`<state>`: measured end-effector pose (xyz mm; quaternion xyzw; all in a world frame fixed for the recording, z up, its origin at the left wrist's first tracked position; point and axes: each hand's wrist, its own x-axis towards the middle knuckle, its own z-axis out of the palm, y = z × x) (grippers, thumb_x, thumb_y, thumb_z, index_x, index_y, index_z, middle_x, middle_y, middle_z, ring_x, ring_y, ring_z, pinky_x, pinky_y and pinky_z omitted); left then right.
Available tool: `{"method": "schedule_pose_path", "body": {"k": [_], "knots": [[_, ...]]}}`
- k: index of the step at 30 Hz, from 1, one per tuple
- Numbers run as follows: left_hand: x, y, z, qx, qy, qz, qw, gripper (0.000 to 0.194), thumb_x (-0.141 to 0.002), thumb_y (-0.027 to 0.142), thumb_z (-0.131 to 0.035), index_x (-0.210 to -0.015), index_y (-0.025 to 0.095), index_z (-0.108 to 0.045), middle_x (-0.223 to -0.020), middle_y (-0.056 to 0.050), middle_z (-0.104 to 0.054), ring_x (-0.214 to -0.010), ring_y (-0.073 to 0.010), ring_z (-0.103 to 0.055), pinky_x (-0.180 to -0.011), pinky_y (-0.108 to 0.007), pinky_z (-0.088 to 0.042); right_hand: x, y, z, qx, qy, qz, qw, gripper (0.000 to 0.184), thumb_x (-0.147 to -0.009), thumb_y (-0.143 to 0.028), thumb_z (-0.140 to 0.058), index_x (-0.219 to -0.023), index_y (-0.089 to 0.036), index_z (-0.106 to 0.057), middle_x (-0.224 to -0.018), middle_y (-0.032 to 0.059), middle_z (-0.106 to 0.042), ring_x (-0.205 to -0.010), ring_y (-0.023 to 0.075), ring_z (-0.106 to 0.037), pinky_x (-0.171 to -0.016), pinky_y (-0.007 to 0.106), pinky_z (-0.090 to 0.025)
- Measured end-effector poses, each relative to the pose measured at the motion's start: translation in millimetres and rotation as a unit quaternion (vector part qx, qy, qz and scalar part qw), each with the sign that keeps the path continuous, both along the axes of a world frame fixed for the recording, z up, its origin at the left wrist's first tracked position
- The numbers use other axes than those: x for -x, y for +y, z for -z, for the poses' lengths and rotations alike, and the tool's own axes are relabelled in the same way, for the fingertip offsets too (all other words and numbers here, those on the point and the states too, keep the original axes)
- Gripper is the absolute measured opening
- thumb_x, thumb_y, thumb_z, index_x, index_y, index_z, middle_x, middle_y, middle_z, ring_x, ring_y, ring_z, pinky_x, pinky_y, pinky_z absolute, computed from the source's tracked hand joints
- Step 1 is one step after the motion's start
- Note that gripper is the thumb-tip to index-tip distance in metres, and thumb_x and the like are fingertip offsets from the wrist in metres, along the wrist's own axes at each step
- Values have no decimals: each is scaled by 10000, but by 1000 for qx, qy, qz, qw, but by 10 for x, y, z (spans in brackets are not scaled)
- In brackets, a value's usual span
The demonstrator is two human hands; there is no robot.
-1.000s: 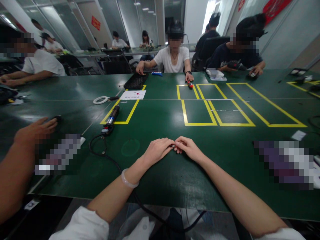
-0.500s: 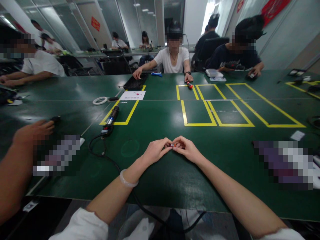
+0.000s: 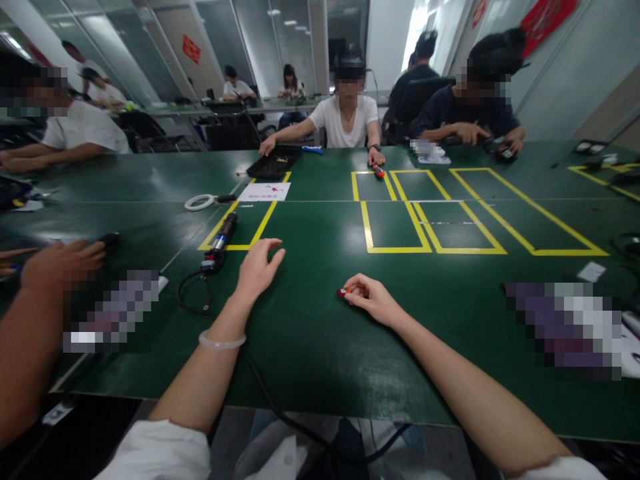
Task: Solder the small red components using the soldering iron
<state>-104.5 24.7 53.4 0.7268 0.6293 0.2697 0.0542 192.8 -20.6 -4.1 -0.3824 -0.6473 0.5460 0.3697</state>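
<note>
My right hand [image 3: 373, 299] rests on the green table [image 3: 320, 333], its fingertips pinched on a small red part [image 3: 342, 292]. My left hand [image 3: 257, 265] hovers open over the table, fingers spread, a little right of the black electric screwdriver [image 3: 220, 239] lying on the yellow tape line. The screwdriver's black cable [image 3: 193, 293] loops on the table and runs under my left forearm to the table's near edge. My left wrist wears a pale bangle [image 3: 221, 343].
Yellow tape rectangles [image 3: 400, 227] mark the table's middle. A white tape ring [image 3: 199, 201], a paper sheet [image 3: 265, 191] and a black tray [image 3: 274, 161] lie beyond. A neighbour's hand [image 3: 57, 263] is at left. Other people sit across and at the sides.
My hands were together at the table's middle, both pinching the small red part. My left hand let go and moved left and forward toward the screwdriver; my right keeps the part.
</note>
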Motion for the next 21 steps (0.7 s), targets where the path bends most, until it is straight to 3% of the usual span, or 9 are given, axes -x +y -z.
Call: {"method": "schedule_pose_path", "body": {"k": [4, 7, 10, 12, 17, 21], "knots": [[704, 191, -5, -3, 143, -191, 971, 560, -882, 483, -479, -1304, 114, -469, -1393, -204, -459, -1270, -387, -428, -1012, -497, -384, 6, -1, 4, -4, -1, -2, 1000, 288, -809, -408, -681, -939, -166, -595, -819, 18, -630, -628, 98, -523, -578, 236, -409], [1093, 218, 5, 54, 175, -253, 950, 693, -856, 573, -485, -1315, 57, -429, -1407, -266, -426, -1259, -463, -424, -961, -548, -408, 11, -6, 0, -8, -4, 0, 1000, 259, -807, -372, -685, -931, -162, -599, -818, 15, -623, -626, 92, -500, -581, 230, -396], [1332, 228, 38, 173, 158, -269, 934, 720, -835, 637, -459, -1302, 89, -469, -1296, -289, -520, -1163, -465, -527, -852, -552, -470, 10, -8, -3, -9, -8, -3, 1000, 260, -813, -372, -678, -941, -159, -601, -824, 16, -623, -634, 93, -501, -589, 229, -396], [1444, 245, 76, 208, 151, -258, 931, 710, -828, 661, -437, -1314, 146, -491, -1281, -280, -537, -1134, -455, -562, -815, -545, -489, 6, -5, 0, -5, -10, -5, 1000, 271, -813, -384, -678, -946, -159, -602, -838, 18, -628, -638, 94, -506, -593, 229, -399], [1620, 272, 149, 171, 158, -200, 952, 723, -816, 659, -438, -1363, 187, -479, -1363, -255, -488, -1198, -431, -540, -867, -539, -488, 2, 1, 12, -4, -12, -8, 1000, 284, -812, -401, -678, -946, -164, -601, -828, 15, -626, -634, 96, -507, -589, 230, -397], [1572, 233, 129, 166, 180, -203, 948, 695, -816, 624, -452, -1352, 183, -493, -1338, -251, -508, -1156, -444, -558, -830, -545, -494, 9, -5, 1, -6, -15, -7, 1000, 286, -807, -401, -684, -943, -163, -603, -808, 9, -622, -627, 95, -502, -589, 230, -396]]}}
